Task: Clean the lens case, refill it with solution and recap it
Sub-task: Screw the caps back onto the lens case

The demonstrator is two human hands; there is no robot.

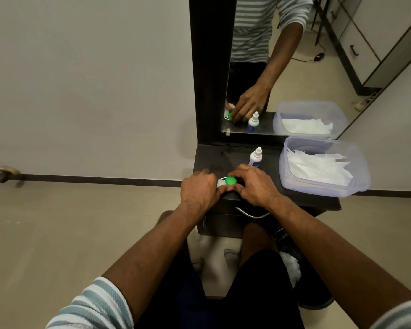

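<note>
Gripping lens case, both hands

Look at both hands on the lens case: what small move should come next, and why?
Probably twist the green cap with the right hand while the left hand steadies the lens case. Both hands already grip it; the solution bottle stands untouched behind.

No readable text; solution bottle label too blurred.

A glossy green plastic cap, a translucent plastic tub and a matt dark tabletop were seen.
</note>
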